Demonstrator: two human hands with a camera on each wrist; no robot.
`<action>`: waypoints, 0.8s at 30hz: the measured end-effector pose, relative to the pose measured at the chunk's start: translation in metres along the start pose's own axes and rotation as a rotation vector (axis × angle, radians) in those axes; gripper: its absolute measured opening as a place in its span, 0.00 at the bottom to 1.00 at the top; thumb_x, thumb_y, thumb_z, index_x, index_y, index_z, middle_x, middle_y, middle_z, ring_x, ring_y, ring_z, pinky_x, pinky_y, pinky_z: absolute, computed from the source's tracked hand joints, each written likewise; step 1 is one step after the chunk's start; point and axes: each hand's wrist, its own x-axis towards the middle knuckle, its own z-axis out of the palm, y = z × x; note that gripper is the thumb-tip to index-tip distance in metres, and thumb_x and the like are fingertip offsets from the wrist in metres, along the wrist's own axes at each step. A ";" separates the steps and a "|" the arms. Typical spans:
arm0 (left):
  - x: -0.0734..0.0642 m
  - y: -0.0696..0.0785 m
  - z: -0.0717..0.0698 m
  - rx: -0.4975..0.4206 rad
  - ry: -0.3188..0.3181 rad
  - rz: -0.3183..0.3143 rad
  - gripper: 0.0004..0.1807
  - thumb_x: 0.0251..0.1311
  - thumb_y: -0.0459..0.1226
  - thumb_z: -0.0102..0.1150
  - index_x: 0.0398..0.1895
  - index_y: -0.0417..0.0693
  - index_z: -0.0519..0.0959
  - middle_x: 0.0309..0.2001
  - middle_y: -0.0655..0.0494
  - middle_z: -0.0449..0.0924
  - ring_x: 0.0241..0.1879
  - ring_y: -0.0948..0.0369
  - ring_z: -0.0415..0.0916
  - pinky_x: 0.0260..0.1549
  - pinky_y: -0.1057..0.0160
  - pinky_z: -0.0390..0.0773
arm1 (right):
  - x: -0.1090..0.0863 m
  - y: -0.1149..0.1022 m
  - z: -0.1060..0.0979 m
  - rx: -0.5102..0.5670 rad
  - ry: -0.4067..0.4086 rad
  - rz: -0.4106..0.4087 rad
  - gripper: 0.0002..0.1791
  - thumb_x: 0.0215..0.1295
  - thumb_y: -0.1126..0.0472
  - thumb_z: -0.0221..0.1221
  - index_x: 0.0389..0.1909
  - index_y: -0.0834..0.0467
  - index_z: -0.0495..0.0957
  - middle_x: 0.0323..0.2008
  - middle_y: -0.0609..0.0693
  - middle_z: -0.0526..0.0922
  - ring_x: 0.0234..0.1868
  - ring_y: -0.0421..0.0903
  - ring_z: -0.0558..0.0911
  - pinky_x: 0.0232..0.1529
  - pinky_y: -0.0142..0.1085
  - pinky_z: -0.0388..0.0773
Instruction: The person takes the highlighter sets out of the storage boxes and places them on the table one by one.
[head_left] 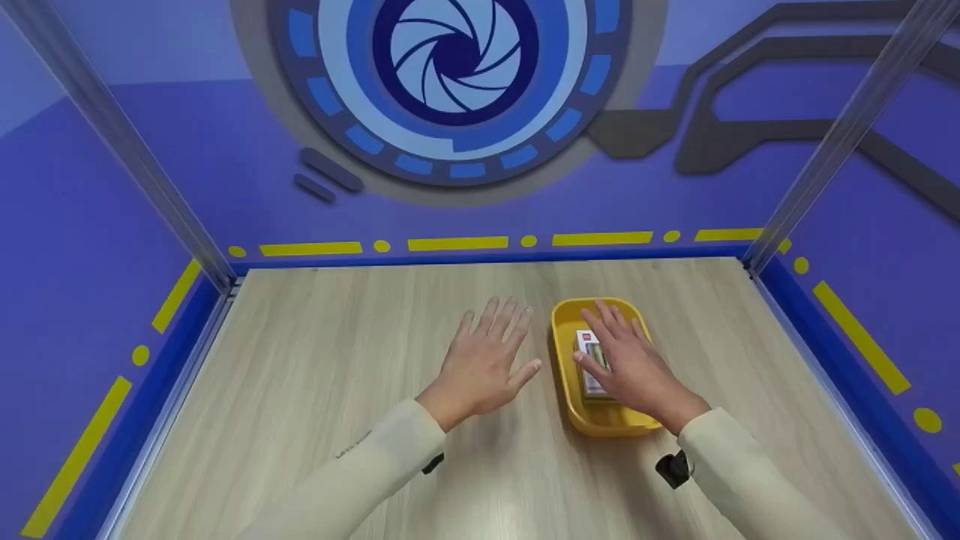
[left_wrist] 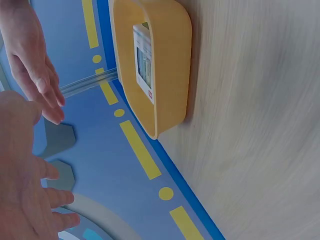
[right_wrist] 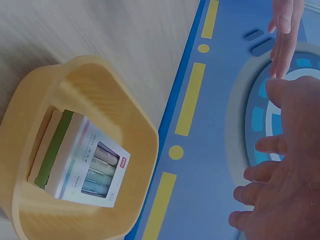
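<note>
A yellow plastic basket (head_left: 611, 429) stands on the table, right of the middle. Inside it lies a white box of highlighters (right_wrist: 95, 167), its window showing several pastel pens. Under that box are a green layer (right_wrist: 54, 150) and a brown one, stacked flat. My right hand (head_left: 626, 364) hovers over the basket with fingers spread, covering part of the box in the head view. To the basket's left, my left hand (head_left: 484, 364) is held above the table, fingers spread and holding nothing. Both palms face down in the head view.
The pale wood-grain table (head_left: 315, 375) is walled by blue panels (head_left: 180, 150) with yellow dashes at the back and both sides. Metal posts (head_left: 847, 142) rise at the back corners. A black wrist strap piece (head_left: 673, 469) shows beneath the right sleeve.
</note>
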 end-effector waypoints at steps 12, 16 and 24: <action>0.005 0.005 0.003 -0.008 -0.010 0.002 0.42 0.67 0.65 0.30 0.78 0.57 0.42 0.79 0.54 0.44 0.77 0.51 0.43 0.72 0.42 0.53 | -0.003 0.007 0.005 0.005 -0.017 0.050 0.43 0.67 0.35 0.50 0.76 0.51 0.50 0.78 0.57 0.45 0.77 0.60 0.46 0.74 0.60 0.41; 0.006 0.007 0.004 0.002 -0.028 0.001 0.42 0.67 0.66 0.27 0.78 0.57 0.41 0.79 0.54 0.42 0.78 0.51 0.43 0.72 0.43 0.53 | -0.003 0.009 0.005 0.002 -0.023 0.071 0.44 0.66 0.34 0.49 0.76 0.49 0.49 0.78 0.56 0.44 0.77 0.60 0.46 0.74 0.61 0.40; 0.010 0.012 0.006 -0.017 -0.028 0.018 0.41 0.68 0.65 0.29 0.78 0.57 0.43 0.79 0.54 0.43 0.77 0.51 0.44 0.72 0.42 0.53 | -0.004 0.010 0.005 0.014 -0.048 0.107 0.46 0.64 0.29 0.45 0.77 0.48 0.48 0.78 0.54 0.42 0.78 0.60 0.43 0.74 0.60 0.39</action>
